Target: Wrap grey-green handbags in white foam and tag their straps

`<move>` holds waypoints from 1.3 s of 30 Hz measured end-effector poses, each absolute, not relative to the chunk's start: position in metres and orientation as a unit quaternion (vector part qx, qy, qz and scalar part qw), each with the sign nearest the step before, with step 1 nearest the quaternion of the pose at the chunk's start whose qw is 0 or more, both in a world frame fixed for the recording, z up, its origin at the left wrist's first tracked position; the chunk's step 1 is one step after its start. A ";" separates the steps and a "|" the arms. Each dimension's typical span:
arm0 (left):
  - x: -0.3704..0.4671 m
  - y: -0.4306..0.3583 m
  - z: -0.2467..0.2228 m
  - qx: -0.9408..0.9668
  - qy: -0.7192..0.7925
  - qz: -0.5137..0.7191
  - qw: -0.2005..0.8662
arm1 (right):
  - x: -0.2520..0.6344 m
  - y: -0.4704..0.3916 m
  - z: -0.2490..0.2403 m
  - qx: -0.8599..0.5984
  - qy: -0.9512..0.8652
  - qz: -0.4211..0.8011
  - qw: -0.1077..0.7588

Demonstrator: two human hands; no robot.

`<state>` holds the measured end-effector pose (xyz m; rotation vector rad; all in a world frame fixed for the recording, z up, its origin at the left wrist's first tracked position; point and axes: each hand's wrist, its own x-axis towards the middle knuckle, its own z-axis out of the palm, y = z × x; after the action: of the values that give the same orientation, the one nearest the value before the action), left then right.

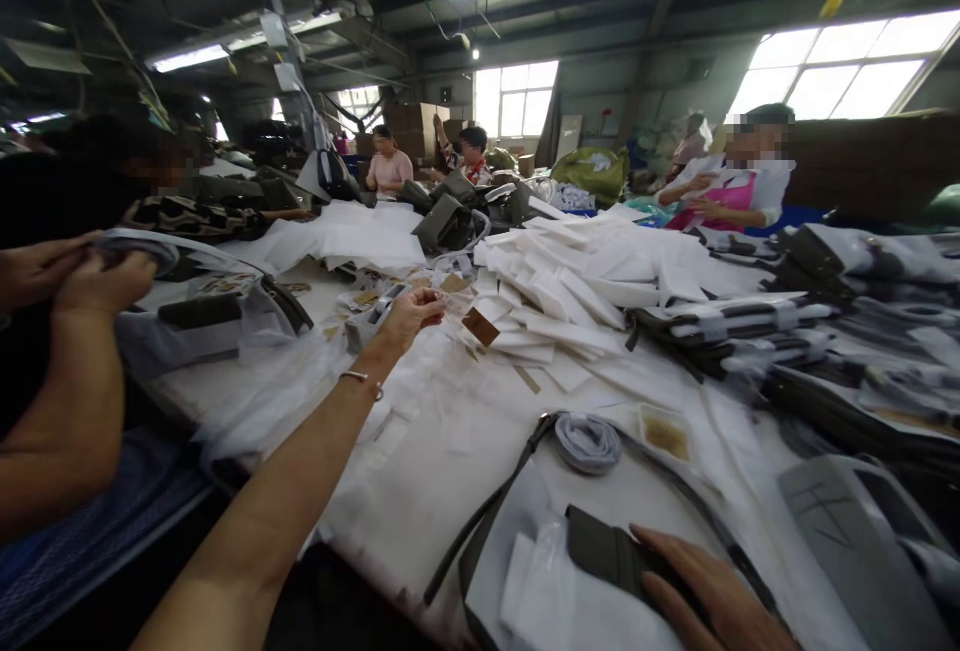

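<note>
The bag [615, 559] lies on the near part of the bench [442, 461], at the lower right of the view, partly hidden by the right hand [709, 586]. Its flap [589, 534] is smooth and dark olive; pale wrapping covers the body beside it, with white padding under clear, glossy film. A narrow dark strap [534, 439] arches out behind the bag, one end trailing to the left. The right hand rests on the flap, its grip loose, fingers extended and closed around nothing. The left hand [411, 319] is raised over the bench, its grip pinched, thumb against fingers; a brown tag [480, 327] sits just beyond the fingertips, but whether it hangs from them cannot be told. Beside the strap's arch lies a wrapped grey coil [589, 443], and near it a pale packet [666, 434] with a tan centre. White sheets [570, 271] form a loose heap beyond. At the left, a co-worker's hands [105, 281] hold a pale grey band [154, 249]
</note>
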<state>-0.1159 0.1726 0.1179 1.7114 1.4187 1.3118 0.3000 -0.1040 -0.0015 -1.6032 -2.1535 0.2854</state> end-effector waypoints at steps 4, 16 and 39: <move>-0.106 0.130 0.095 0.651 0.529 0.442 0.317 | 0.271 -0.103 0.044 -0.537 -0.806 0.089 0.232; -0.086 0.086 0.120 0.662 0.460 0.447 0.388 | 0.221 -0.071 0.110 -0.489 -0.805 0.181 0.284; -0.020 0.037 0.139 0.609 0.339 0.547 0.464 | 0.147 0.019 0.125 -0.443 -0.632 0.462 0.437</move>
<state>-0.0197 0.0366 0.1389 1.4968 0.8318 1.3430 0.1468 0.0185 0.1253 -1.1005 -1.5720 1.1483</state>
